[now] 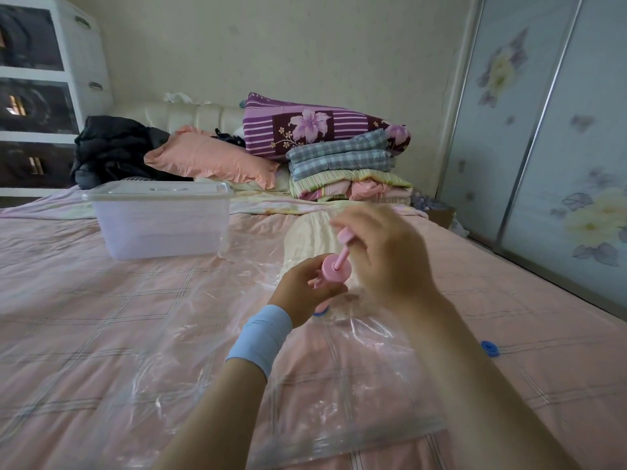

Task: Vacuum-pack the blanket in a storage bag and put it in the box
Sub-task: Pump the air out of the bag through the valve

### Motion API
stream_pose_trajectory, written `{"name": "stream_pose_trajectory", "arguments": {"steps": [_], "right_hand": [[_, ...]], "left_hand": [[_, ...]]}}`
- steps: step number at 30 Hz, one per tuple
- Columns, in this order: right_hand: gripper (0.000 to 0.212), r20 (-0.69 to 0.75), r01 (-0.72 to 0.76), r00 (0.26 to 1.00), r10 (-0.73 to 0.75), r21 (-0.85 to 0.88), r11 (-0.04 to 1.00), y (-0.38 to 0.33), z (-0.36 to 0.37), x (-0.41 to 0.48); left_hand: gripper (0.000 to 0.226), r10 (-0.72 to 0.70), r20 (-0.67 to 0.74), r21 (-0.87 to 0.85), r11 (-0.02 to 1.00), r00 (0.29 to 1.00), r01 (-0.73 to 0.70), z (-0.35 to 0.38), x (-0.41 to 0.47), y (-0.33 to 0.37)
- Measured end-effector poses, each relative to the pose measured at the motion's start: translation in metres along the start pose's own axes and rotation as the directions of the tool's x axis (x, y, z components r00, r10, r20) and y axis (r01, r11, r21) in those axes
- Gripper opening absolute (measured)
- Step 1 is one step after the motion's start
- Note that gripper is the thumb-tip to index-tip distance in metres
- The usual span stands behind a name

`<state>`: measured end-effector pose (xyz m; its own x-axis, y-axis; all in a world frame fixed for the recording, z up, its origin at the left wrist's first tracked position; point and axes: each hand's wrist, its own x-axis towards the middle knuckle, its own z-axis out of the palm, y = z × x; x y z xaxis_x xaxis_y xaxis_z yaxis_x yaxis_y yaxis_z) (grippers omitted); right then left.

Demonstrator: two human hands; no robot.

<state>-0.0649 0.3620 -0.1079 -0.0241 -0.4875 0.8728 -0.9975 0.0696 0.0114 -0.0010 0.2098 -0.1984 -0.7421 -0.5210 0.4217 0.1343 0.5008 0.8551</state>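
Spreading flat at six o'clock, the clear storage bag (169, 351) is lying on the pink bed (61, 293). At centre, the left hand (302, 290), wearing a blue wristband (259, 337), is curling its fingers round the pink pump (334, 270), which is standing on the bag's blue valve (320, 312). The right hand (383, 252) is gripping the pump's handle (346, 237), with the rod showing below it. The cream blanket (307, 235) is sitting inside the bag, at twelve o'clock from the hands. The lidded clear box (159, 225) is resting at ten o'clock, and a blue cap (490, 348) is lying at four o'clock.
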Motion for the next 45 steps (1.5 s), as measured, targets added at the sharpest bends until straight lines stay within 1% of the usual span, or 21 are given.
{"name": "stream_pose_trajectory", "arguments": {"steps": [2, 4, 6, 9, 11, 13, 15, 17, 19, 21, 23, 25, 27, 29, 31, 33, 35, 37, 40, 42, 45], "right_hand": [[0.028, -0.249, 0.024, 0.968, -0.02, 0.016, 1.0, -0.004, -0.021, 0.016], [0.028, -0.39, -0.014, 0.92, 0.032, 0.051, 0.999, -0.006, -0.021, 0.019], [0.028, -0.339, -0.081, 0.936, 0.092, 0.047, 0.996, -0.005, 0.001, 0.002], [0.037, 0.052, -0.155, 0.987, 0.154, 0.014, 0.988, 0.004, 0.04, -0.034], [0.04, 0.185, -0.15, 0.972, 0.147, 0.003, 0.989, 0.008, 0.043, -0.035], [0.037, 0.11, -0.086, 0.99, 0.085, 0.007, 0.996, 0.006, 0.026, -0.018], [0.029, -0.105, -0.002, 0.994, 0.001, -0.01, 1.0, -0.002, 0.002, 0.001], [0.024, -0.329, 0.027, 0.944, -0.025, 0.003, 1.0, -0.005, -0.015, 0.013], [0.023, -0.425, -0.016, 0.905, 0.023, 0.019, 1.0, -0.006, -0.013, 0.011], [0.028, -0.328, -0.081, 0.941, 0.08, 0.011, 0.997, -0.003, 0.007, -0.007], [0.036, -0.046, -0.123, 0.991, 0.123, -0.014, 0.992, 0.002, 0.032, -0.031], [0.04, 0.146, -0.138, 0.979, 0.142, -0.037, 0.99, 0.007, 0.042, -0.042], [0.036, 0.102, -0.107, 0.989, 0.11, -0.033, 0.994, 0.009, 0.034, -0.032], [0.029, -0.092, -0.028, 0.995, 0.025, -0.031, 0.999, 0.004, 0.013, -0.013], [0.026, -0.304, 0.019, 0.953, -0.022, -0.014, 1.0, 0.0, -0.007, 0.001], [0.031, -0.419, -0.007, 0.908, 0.008, 0.004, 1.0, -0.002, -0.015, 0.006], [0.031, -0.387, -0.067, 0.92, 0.064, 0.007, 0.998, -0.001, -0.001, -0.005], [0.032, -0.178, -0.119, 0.977, 0.115, -0.013, 0.993, 0.0, 0.024, -0.027], [0.036, 0.111, -0.157, 0.981, 0.161, -0.041, 0.987, 0.005, 0.044, -0.045], [0.033, 0.078, -0.125, 0.989, 0.124, 0.014, 0.992, 0.006, 0.034, -0.031], [0.024, -0.215, -0.012, 0.976, 0.026, 0.063, 0.998, -0.002, 0.0, -0.002]], "left_hand": [[0.053, -0.009, 0.005, -0.008, 1.0, 1.0, 0.009, 0.0, 0.002, 0.0], [0.054, -0.002, 0.024, 0.009, 1.0, 1.0, 0.002, 0.003, 0.002, 0.001], [0.056, -0.005, 0.036, 0.005, 1.0, 0.999, 0.005, 0.005, 0.002, 0.002], [0.04, -0.02, 0.018, -0.015, 1.0, 1.0, 0.02, 0.007, 0.001, 0.002], [0.031, -0.02, 0.013, -0.028, 0.999, 1.0, 0.02, 0.006, 0.001, 0.0], [0.035, 0.006, 0.012, -0.034, 0.999, 1.0, -0.006, 0.003, 0.001, -0.003], [0.045, 0.021, 0.009, -0.032, 0.999, 1.0, -0.02, 0.001, 0.003, -0.005], [0.048, 0.034, 0.014, -0.044, 0.998, 0.999, -0.033, 0.001, 0.004, -0.004], [0.047, 0.032, 0.028, -0.046, 0.998, 0.999, -0.031, 0.004, 0.004, -0.005], [0.046, 0.023, 0.04, -0.07, 0.997, 0.999, -0.02, 0.006, 0.003, -0.006], [0.036, 0.011, 0.037, -0.081, 0.997, 0.999, -0.008, 0.006, 0.002, -0.005], [0.026, 0.005, 0.031, -0.083, 0.997, 1.0, -0.003, 0.006, 0.0, -0.004], [0.029, 0.025, 0.023, -0.089, 0.996, 0.999, -0.022, 0.005, 0.0, -0.005], [0.041, 0.035, 0.021, -0.082, 0.996, 0.999, -0.033, 0.003, 0.002, -0.009], [0.048, 0.026, 0.021, -0.102, 0.995, 0.999, -0.024, 0.003, 0.003, -0.01], [0.049, 0.012, 0.023, -0.118, 0.993, 1.0, -0.009, 0.005, 0.004, -0.01], [0.048, 0.004, 0.031, -0.121, 0.993, 1.0, 0.0, 0.007, 0.004, -0.011], [0.044, -0.009, 0.033, -0.132, 0.991, 0.999, 0.013, 0.008, 0.002, -0.011], [0.031, -0.035, 0.026, -0.157, 0.987, 0.999, 0.039, 0.008, 0.0, -0.01], [0.033, -0.004, 0.01, -0.156, 0.988, 1.0, 0.005, 0.006, 0.0, -0.01], [0.048, 0.02, 0.0, -0.154, 0.988, 1.0, -0.02, 0.003, 0.002, -0.013]]}}
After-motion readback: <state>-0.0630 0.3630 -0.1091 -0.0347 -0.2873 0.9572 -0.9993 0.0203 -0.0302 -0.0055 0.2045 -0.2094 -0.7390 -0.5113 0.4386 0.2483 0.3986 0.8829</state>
